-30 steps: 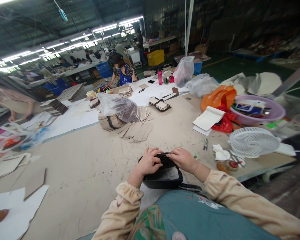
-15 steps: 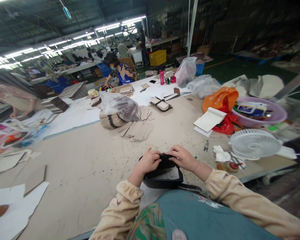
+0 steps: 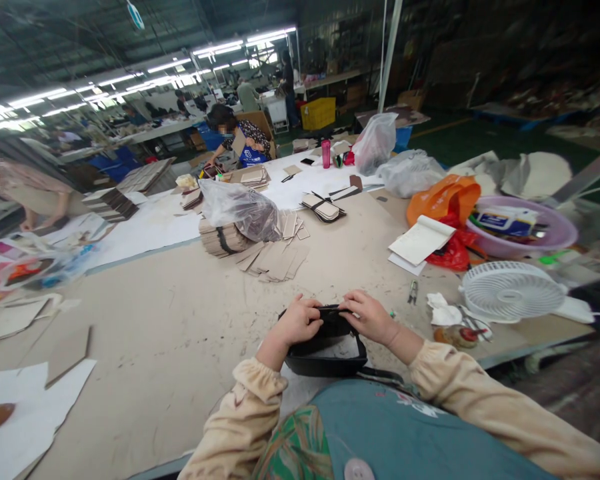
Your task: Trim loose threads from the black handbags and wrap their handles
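Note:
A black bag, boxy and open at the top, stands at the table edge close to my body. Pale material shows on its inside bottom. My left hand pinches the far rim on its left part, fingers curled over the edge. On the same rim, a little to the right, my right hand grips with thumb and fingertips. The two hands are a short gap apart. A black strap trails from the bag's right side along my apron. My fingers hide part of the rim.
Beyond the bag lie loose beige card pieces and a plastic bag. To the right are small snips, a white fan, a notepad and a purple basin. A co-worker sits across the table.
Both hands keep their hold on the bag's far rim, with the right fingers shifted very slightly. The camera view has tilted a little.

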{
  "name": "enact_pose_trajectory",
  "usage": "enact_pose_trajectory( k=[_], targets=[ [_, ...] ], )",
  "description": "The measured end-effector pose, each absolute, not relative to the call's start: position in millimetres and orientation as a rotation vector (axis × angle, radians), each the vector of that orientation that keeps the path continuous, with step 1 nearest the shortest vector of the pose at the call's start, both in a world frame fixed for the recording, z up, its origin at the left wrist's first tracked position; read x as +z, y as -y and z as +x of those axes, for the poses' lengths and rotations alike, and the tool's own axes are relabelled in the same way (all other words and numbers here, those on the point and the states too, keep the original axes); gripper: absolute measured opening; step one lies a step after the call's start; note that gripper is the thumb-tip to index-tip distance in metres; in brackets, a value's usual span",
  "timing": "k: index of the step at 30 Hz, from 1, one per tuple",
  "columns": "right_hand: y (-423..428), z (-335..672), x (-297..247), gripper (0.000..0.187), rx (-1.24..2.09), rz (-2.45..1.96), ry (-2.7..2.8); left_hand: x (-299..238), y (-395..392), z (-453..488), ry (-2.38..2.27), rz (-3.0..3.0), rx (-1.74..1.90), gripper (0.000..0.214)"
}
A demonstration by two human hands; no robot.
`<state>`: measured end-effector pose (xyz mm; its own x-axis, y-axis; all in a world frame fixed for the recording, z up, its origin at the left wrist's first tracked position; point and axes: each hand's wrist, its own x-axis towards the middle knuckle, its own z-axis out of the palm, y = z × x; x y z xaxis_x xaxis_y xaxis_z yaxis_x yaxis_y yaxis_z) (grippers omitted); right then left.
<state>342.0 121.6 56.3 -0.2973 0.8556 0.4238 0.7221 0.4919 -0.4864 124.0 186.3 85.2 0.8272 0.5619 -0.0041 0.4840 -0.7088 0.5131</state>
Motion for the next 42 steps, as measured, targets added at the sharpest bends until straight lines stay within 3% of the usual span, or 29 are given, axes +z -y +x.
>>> enact_pose_trajectory(
  k=[7, 11, 14, 18, 28, 42],
  targets=[
    [-122, 338, 63, 0.023, 0.232, -1.241, 2.272, 86, -186, 124, -0.765, 2.498, 0.190, 0.014],
    [-122, 343, 58, 0.051, 0.346, -1.278, 2.072, 85, -187, 124, -0.767, 2.512, 0.207, 0.017],
    [-123, 350, 50, 0.059, 0.369, -1.351, 1.907, 83, -188, 124, -0.772, 2.506, 0.220, 0.016],
    [-124, 355, 41, 0.054, 0.444, -1.340, 1.924, 82, -189, 123, -0.769, 2.502, 0.220, 0.017],
    [-135, 342, 39, 0.021, 0.446, -1.363, 2.086, 79, -189, 123, -0.766, 2.534, 0.263, 0.015],
    [-135, 340, 42, 0.021, 0.494, -1.353, 2.052, 74, -194, 125, -0.785, 2.580, 0.244, 0.017]
  ],
)
